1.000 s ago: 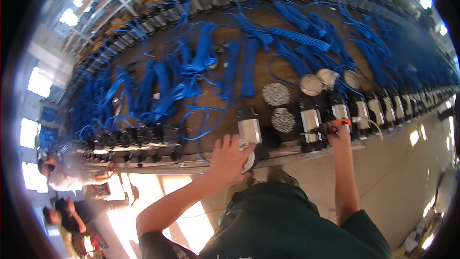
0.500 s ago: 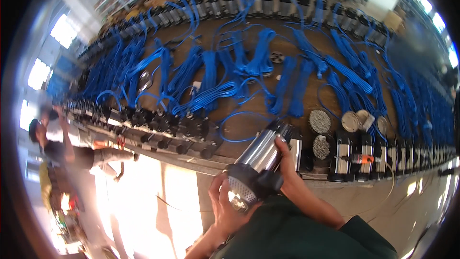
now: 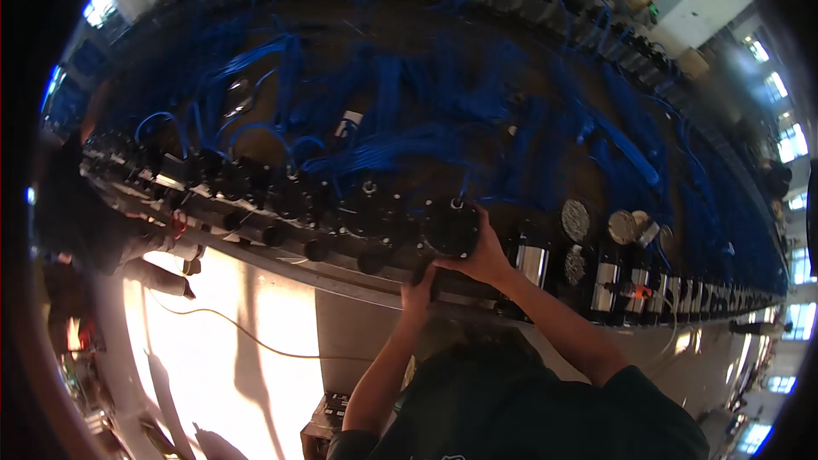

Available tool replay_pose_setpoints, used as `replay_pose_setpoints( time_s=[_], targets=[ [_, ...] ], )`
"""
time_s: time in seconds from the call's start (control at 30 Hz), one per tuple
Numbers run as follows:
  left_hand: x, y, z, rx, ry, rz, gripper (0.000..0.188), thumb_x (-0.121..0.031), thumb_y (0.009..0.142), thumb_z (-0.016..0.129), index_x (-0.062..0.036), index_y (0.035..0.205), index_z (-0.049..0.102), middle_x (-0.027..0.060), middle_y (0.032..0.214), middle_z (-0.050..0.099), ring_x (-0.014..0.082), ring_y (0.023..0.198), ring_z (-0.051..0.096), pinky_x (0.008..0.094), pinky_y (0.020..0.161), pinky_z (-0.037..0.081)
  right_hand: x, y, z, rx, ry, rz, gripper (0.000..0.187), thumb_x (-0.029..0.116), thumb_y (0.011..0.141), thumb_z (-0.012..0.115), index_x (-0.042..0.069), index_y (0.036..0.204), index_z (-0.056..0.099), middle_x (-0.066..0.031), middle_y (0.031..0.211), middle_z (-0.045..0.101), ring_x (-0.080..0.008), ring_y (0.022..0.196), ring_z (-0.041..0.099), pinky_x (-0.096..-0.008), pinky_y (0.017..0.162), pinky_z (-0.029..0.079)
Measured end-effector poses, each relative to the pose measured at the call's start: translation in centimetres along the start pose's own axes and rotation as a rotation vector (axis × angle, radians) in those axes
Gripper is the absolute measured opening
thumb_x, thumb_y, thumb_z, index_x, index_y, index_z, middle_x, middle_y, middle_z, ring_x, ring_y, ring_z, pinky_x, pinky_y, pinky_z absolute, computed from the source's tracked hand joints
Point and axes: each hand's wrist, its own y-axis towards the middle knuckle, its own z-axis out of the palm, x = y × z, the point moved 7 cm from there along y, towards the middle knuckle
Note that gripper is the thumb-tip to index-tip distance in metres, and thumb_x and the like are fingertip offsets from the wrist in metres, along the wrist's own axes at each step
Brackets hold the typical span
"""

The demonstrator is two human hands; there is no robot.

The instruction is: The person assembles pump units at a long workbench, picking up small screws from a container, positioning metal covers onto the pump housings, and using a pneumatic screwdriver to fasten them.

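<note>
A submersible pump [image 3: 452,230] is upright at the front edge of the workbench, its round black top facing up. From that top a thin blue cable rises toward the back. My right hand [image 3: 486,257] wraps round the pump's right near side, just below the top. Lower down, my left hand [image 3: 417,294] holds the near left side of the pump; its fingertips are hidden. To the left, a row of similar pumps [image 3: 366,213] lines the edge. Another pump with a shiny steel body [image 3: 532,264] stands just right of my right hand.
Coiled blue cables [image 3: 383,149] cover the brown bench. Two tins of small grey parts [image 3: 576,220] and round metal discs [image 3: 622,227] sit at right, near an orange-and-black power tool [image 3: 637,291]. Another person [image 3: 81,213] stands at far left. A hose [image 3: 256,341] crosses the floor.
The pump was tilted in front of my body, its perforated base toward me. It has moved to the bench edge and turned upright. Both hands stay on it, and the view has darkened.
</note>
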Motion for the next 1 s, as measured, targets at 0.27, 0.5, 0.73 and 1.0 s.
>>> replay_pose_setpoints(
  time_s=[0.27,0.5,0.73,1.0],
  targets=[
    [3.2,-3.1,0.3,0.203,-0.272,-0.262,0.034,-0.038,0.090,0.065,-0.0042,0.098,0.063,-0.0017,0.079,0.057,0.0105,0.068,0.052,0.0268,0.053,0.042,-3.7,-16.8,-8.9,0.178,-0.583,0.101,0.059,0.041,0.071,0.079,0.005,0.113,0.057,-0.0158,0.105,0.059,-0.0339,0.097,0.059,-0.0439,0.080,0.050],
    [5.4,-5.7,5.5,0.399,0.239,0.029,0.046,-0.052,0.092,0.055,-0.0068,0.099,0.063,-0.0013,0.080,0.058,0.0114,0.067,0.050,0.0271,0.054,0.041,-2.1,-13.5,-11.4,0.072,-0.285,0.034,0.028,0.022,0.066,0.077,0.004,0.084,0.067,-0.0099,0.076,0.067,-0.0257,0.067,0.066,-0.0334,0.061,0.054],
    [0.3,-7.8,17.9,0.766,-0.343,-0.129,0.062,-0.058,0.096,0.039,-0.0047,0.122,0.056,0.0123,0.101,0.066,0.0252,0.090,0.063,0.0387,0.080,0.050,3.1,-24.5,-22.8,-0.302,0.868,0.643,0.023,0.009,0.068,0.074,0.000,0.086,0.063,-0.0058,0.083,0.065,-0.0149,0.079,0.063,-0.0282,0.072,0.051],
    [3.3,-11.8,10.4,0.327,-0.210,-0.007,0.033,-0.034,0.101,0.045,-0.0079,0.080,0.050,-0.0002,0.059,0.036,0.0132,0.054,0.034,0.0312,0.056,0.037,-6.2,-35.3,-21.4,-0.640,1.376,1.113,0.025,0.028,0.082,0.054,0.007,0.092,0.063,-0.0079,0.093,0.067,-0.0219,0.090,0.062,-0.0352,0.082,0.051]
  ],
)
